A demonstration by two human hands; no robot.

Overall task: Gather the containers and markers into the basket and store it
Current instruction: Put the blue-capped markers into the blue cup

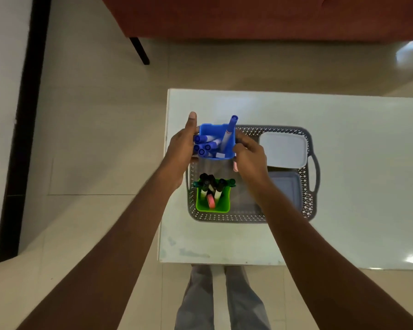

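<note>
A grey perforated basket (249,217) sits on the white table (343,186). A blue cup (209,129) with several blue markers (206,142) is held over the basket's far left corner between both my hands. My left hand (183,145) presses its left side and my right hand (249,158) grips its right side. A green cup (224,198) with dark-capped markers and a pink one stands in the basket's near left corner. Two lidded containers fill the right side: a white one (283,150) at the back and a bluish one (285,189) in front.
The table's left edge lies just left of the basket, with tiled floor (93,139) beyond. A red sofa (248,17) with a dark leg stands past the table. My legs show below the table's near edge.
</note>
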